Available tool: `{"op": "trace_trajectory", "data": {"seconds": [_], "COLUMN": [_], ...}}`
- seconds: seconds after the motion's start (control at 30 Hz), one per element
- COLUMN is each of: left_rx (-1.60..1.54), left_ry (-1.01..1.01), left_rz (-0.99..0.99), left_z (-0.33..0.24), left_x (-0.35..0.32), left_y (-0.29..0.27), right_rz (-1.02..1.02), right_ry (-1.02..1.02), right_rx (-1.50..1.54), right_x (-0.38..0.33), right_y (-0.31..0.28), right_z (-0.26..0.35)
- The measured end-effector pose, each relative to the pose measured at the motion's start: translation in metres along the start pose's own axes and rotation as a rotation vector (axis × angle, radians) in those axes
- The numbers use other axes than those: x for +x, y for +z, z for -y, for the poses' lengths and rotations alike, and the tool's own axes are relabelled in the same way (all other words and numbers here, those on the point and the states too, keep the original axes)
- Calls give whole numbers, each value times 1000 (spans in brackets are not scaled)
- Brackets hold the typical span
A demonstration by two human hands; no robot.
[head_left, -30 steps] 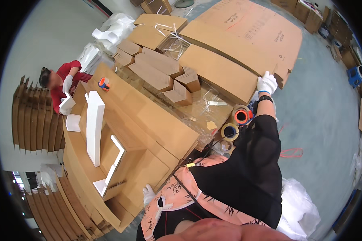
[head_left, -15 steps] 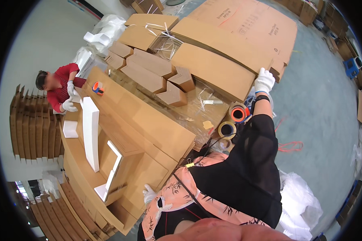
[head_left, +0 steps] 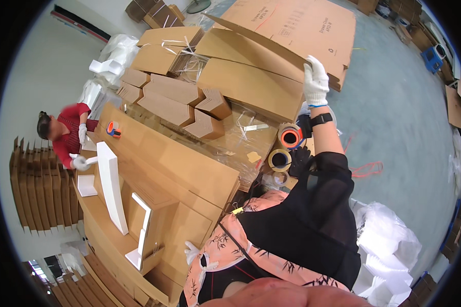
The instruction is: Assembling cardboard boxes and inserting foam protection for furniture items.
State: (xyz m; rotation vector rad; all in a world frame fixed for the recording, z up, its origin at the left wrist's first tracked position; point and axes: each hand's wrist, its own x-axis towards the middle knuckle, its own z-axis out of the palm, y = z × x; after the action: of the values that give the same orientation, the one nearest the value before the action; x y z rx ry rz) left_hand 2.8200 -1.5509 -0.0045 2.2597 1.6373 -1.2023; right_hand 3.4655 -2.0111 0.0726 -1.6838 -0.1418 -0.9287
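My right hand (head_left: 316,84), in a white glove, is closed on the near right corner of a flat cardboard sheet (head_left: 264,43). The sheet slants up off the stack of cardboard (head_left: 251,88) beneath it. Low in the picture, my left hand (head_left: 191,252), also gloved, lies by the near edge of the cardboard on the work surface, its visible fingers apart and holding nothing. Beside it stands a partly folded carton (head_left: 161,217) lined with white foam. Farther left, a long white foam piece (head_left: 110,187) stands on the cardboard.
Across the work surface a person in red (head_left: 69,133) handles white foam. An orange tape dispenser (head_left: 290,137) and a tape roll (head_left: 280,160) lie below my right arm. Angled cardboard strips (head_left: 171,94) sit mid-table. White foam and plastic wrap (head_left: 386,245) are at the lower right.
My right hand has raised the edge of the cardboard sheet, which lay nearly flat on the stack before. My view has shifted slightly. My left hand stays by the cardboard edge.
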Motion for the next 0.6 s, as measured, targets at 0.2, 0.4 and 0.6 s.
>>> {"op": "trace_trajectory", "data": {"seconds": [0.2, 0.4, 0.6], "left_rx": [0, -41, -433], "left_ry": [53, 81, 322], "left_rz": [-14, -45, -260], "left_z": [12, 28, 78], "left_x": [-8, -49, -81], "left_y": [-2, -15, -31], "right_rz": [-69, -42, 266], "right_ry": [-5, 177, 579], "right_rx": [-11, -103, 498], "right_x": [-12, -85, -178], "right_y": [-16, -29, 11], "right_z": [74, 112, 133]}}
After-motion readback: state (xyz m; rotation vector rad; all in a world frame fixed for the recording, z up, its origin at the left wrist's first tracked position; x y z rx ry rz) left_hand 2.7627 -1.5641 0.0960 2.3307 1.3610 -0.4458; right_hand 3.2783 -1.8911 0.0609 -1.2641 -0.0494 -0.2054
